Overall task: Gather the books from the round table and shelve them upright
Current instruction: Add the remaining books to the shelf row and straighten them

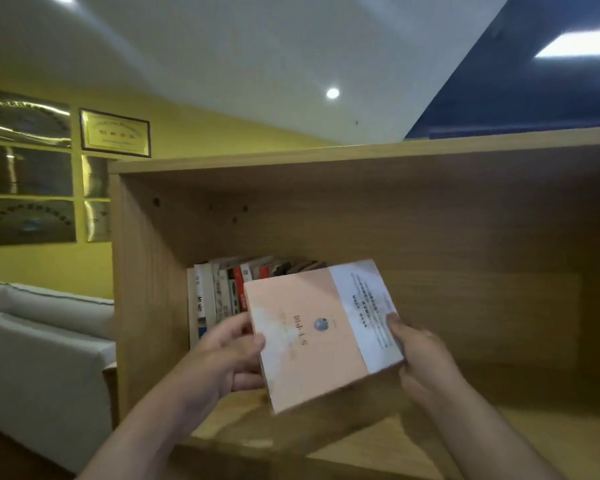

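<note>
A pink book (309,337) with a white band along one side is held in front of the wooden bookshelf (430,216), cover facing me and tilted. My left hand (229,355) grips its left edge. Its right edge, at the white band, is gripped by my right hand (420,351). Behind the book, a row of books (222,289) stands upright at the left end of the shelf compartment, partly hidden by the pink book.
The shelf board (482,441) to the right of the standing books is bare wood. A white sofa (42,341) stands left of the bookshelf. Framed plaques (115,133) hang on the yellow wall above it.
</note>
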`<state>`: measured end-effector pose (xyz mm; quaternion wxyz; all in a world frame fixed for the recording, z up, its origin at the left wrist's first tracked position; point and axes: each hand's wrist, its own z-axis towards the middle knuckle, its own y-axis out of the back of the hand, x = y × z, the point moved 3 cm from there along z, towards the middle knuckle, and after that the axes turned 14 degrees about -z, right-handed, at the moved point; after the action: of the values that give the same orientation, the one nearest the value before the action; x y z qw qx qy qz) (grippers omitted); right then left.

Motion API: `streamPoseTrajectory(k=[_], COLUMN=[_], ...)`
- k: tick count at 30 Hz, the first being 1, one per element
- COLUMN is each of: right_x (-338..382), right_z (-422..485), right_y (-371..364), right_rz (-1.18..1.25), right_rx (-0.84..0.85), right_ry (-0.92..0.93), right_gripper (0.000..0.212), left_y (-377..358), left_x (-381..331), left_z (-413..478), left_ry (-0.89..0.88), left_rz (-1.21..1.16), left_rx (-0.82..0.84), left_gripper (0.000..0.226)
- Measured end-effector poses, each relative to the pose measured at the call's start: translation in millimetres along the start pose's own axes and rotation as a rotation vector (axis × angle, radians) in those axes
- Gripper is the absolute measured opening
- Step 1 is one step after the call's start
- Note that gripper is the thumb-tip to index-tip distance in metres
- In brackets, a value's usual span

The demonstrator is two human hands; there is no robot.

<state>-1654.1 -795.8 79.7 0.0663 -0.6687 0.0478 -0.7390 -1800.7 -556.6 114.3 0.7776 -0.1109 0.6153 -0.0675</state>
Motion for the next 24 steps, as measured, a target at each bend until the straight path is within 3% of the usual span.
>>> streamPoseTrajectory(k=[4, 6, 9, 12, 15, 17, 19, 21, 24], right_x=[-43, -52, -37, -26, -28, -30, -32, -30, -35], right_z=[9, 8, 0, -13, -8, -3, 3, 7, 15], right_y=[-18, -24, -30, -50, -62, -66, -69, -71, -68], right_rz=[-0.036, -0.374, -0.898, -0.949, -0.980, -0.945, -0.968, -1.022, -0.985], right_rx=[0.048, 0.087, 0.208, 0.499, 0.405, 0.350, 0.319, 0.311, 0.325], right_ry=[-0.205, -0.092, 0.269, 0.401, 0.421, 0.358, 0.349, 0.365, 0.322], right_gripper=[0.025, 0.033, 0.060, 0.088, 0.075, 0.070, 0.071, 0.067, 0.063], left_y=[-35, -45, -54, -68, -75, -70, -54, -24, 25], left_x=[9, 0, -20, -29, -27, -22, -11, 9, 49], left_z=[25, 41, 65, 83, 92, 92, 89, 83, 73], left_ry=[-0.077, -0.114, -0.095, 0.021, 0.065, 0.011, -0.087, -0.221, -0.323], left_rz=[0.015, 0.080, 0.164, 0.166, 0.147, 0.008, -0.082, 0.047, 0.566], left_rx=[-0.179, -0.231, -0.251, -0.268, -0.234, -0.180, -0.186, -0.267, -0.332], left_gripper=[0.049, 0.050, 0.047, 0.053, 0.046, 0.025, 0.017, 0.020, 0.025])
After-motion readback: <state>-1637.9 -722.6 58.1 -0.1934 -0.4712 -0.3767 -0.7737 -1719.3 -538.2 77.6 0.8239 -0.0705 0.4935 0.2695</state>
